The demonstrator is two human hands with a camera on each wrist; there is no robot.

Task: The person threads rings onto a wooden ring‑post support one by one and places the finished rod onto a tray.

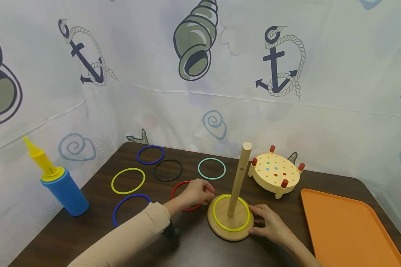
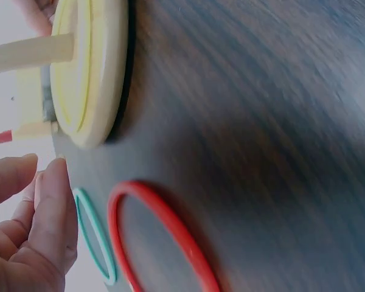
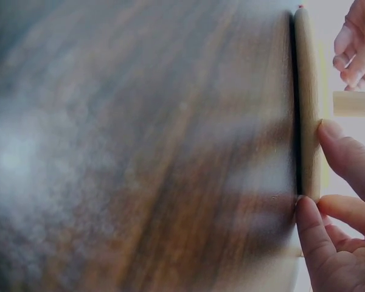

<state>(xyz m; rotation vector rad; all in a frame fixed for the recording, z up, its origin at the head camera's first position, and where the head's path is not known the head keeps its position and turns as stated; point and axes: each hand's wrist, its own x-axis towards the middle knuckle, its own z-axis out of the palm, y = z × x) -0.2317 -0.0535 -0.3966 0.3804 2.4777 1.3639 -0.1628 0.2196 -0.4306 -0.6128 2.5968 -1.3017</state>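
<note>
A wooden ring toss stand (image 1: 239, 181), a round base with an upright peg, stands on the dark table. One yellow ring (image 1: 232, 229) lies flat on its base around the peg. My right hand (image 1: 270, 225) holds the base's right edge, thumb and fingertips against the rim; the right wrist view shows this contact close up. Just left of the base is my left hand (image 1: 197, 193), its fingers loosely bent with nothing between them. In the left wrist view a gap separates that hand from the base. Under and behind the left hand lies a red ring (image 2: 164, 213), partly hidden in the head view.
To the left lie a second yellow ring (image 1: 113, 185), blue rings (image 1: 115, 215) and a black ring (image 1: 168, 180). A teal ring (image 1: 212, 178) lies farther back. A pegged round board (image 1: 270, 167), an orange tray (image 1: 347, 226) and a blue hand pump (image 1: 65, 193) surround the work.
</note>
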